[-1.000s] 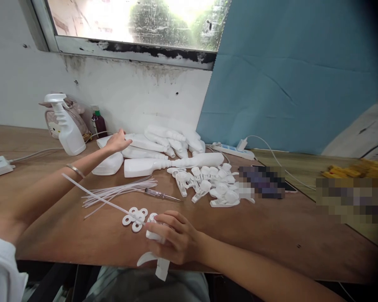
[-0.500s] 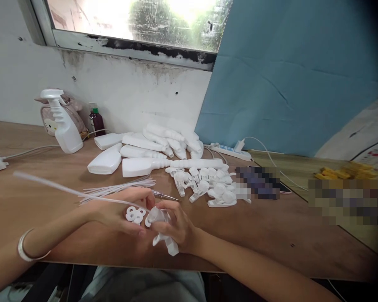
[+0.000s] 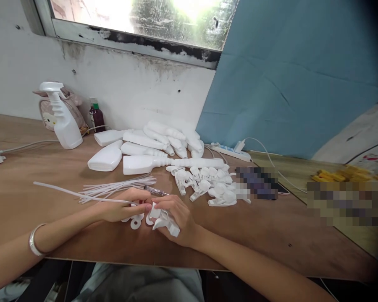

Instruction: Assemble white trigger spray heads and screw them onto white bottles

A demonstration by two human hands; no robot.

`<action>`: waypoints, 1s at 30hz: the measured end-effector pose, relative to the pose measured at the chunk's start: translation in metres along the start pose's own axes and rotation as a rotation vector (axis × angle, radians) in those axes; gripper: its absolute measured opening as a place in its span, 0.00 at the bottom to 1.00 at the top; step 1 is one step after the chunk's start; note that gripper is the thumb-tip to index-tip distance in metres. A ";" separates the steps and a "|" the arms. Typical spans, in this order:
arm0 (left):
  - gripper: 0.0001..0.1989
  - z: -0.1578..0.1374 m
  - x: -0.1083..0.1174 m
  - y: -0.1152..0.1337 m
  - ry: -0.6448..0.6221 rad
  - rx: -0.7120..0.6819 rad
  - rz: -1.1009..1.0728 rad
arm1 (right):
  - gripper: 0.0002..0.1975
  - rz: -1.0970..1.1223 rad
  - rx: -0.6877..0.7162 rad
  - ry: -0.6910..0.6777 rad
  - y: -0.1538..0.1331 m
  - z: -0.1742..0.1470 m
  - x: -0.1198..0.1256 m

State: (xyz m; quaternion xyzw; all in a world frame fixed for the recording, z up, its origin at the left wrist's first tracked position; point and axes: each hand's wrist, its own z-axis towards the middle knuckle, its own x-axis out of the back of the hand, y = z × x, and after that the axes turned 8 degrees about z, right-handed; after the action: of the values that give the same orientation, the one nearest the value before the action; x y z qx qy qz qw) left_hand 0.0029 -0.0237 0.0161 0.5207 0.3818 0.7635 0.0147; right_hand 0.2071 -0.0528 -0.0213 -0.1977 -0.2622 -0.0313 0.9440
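Note:
My right hand (image 3: 181,218) is closed around a white trigger spray head (image 3: 166,221), its trigger side toward me. Thumb and fingers of my left hand (image 3: 127,205) pinch together right beside the head. A thin white dip tube (image 3: 69,191) runs from my left hand out to the left; its near end is hidden by the fingers. Below the left hand lie several white ring washers (image 3: 135,222), partly covered by it. Just behind both hands, a screwdriver (image 3: 156,191) and a bundle of loose dip tubes (image 3: 113,188) rest on the table.
White bottles (image 3: 145,144) lie piled by the wall, with more spray heads (image 3: 204,180) in front. An assembled spray bottle (image 3: 66,126) stands at left, near a dark bottle (image 3: 96,117). A power strip (image 3: 229,152) and a blurred phone (image 3: 260,182) are at right.
The spray head has turned in my right hand, and its trigger end has risen. My left hand has closed in beside it, and the tube's far end has dropped and shifted right.

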 end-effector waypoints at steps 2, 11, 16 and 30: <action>0.15 0.000 0.000 0.001 0.010 0.009 -0.014 | 0.15 0.049 -0.090 0.006 -0.002 0.002 0.002; 0.11 0.000 -0.006 0.002 0.242 0.087 -0.042 | 0.15 0.411 -0.609 -0.012 -0.001 0.006 0.005; 0.14 0.000 -0.006 0.002 0.268 0.023 -0.056 | 0.15 0.536 -0.704 0.023 0.004 0.006 0.003; 0.12 0.001 -0.001 0.008 0.290 0.053 -0.042 | 0.18 0.830 -0.877 0.122 0.005 0.010 0.001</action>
State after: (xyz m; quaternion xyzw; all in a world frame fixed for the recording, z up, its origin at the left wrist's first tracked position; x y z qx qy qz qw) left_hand 0.0068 -0.0291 0.0204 0.3971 0.4106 0.8199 -0.0385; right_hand 0.2042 -0.0442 -0.0149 -0.6521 -0.0714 0.2228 0.7212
